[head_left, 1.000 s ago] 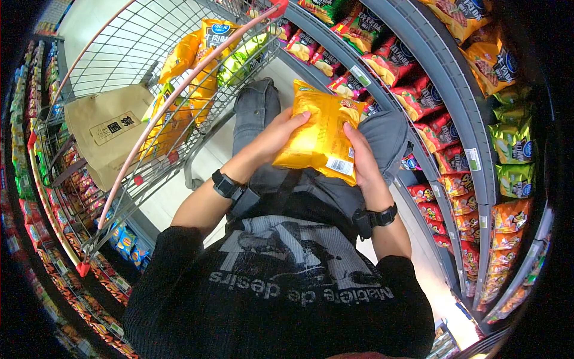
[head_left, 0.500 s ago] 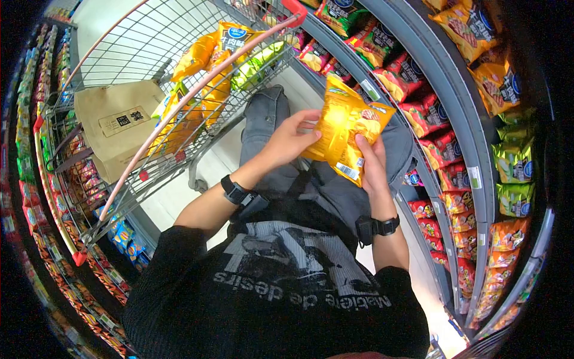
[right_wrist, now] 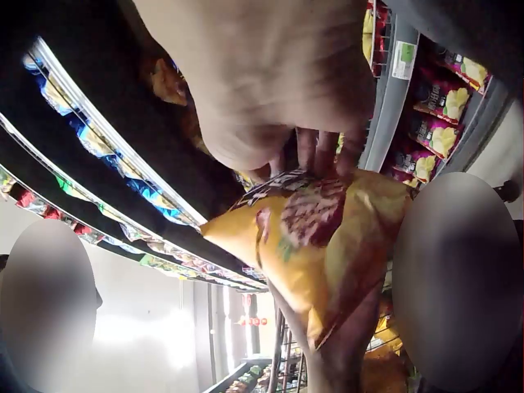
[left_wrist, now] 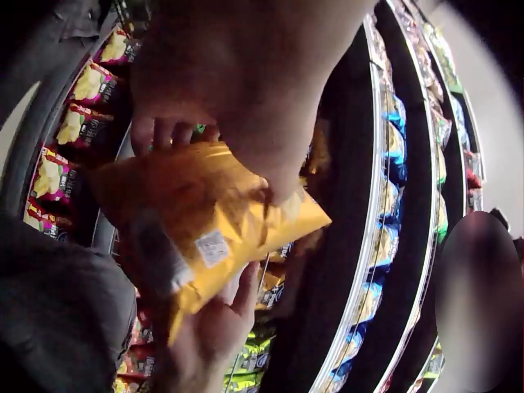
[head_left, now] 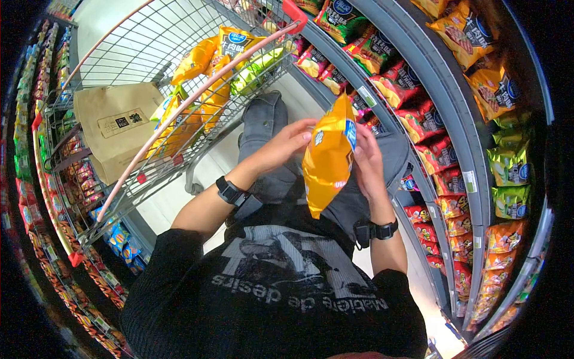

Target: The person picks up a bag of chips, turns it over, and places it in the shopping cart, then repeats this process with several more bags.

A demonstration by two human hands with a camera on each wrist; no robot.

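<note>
Both hands hold a yellow bag of chips (head_left: 327,161) in front of the lap, tilted so that it shows narrow in the head view. The left hand (head_left: 293,143) grips its left side. In the left wrist view, that hand's thumb lies over the bag's back, near a white label, with several fingertips behind the top edge. The right hand (head_left: 369,161) holds the opposite side, close to the blue logo. A food picture on the bag (right_wrist: 327,237) faces the right wrist camera, with the right hand's fingers at its upper edge.
A wire shopping cart (head_left: 179,99) with a pink-red handle stands at the left. In it are a tan bag (head_left: 113,128), several yellow chip bags (head_left: 200,60) and a green one (head_left: 257,72). Shelves of chip bags (head_left: 418,119) curve along the right; more shelves line the far left.
The chip bag has turned from its back facing up to nearly edge-on. The left hand loosened, then took hold again; the right hand shifted along the bag's side.
</note>
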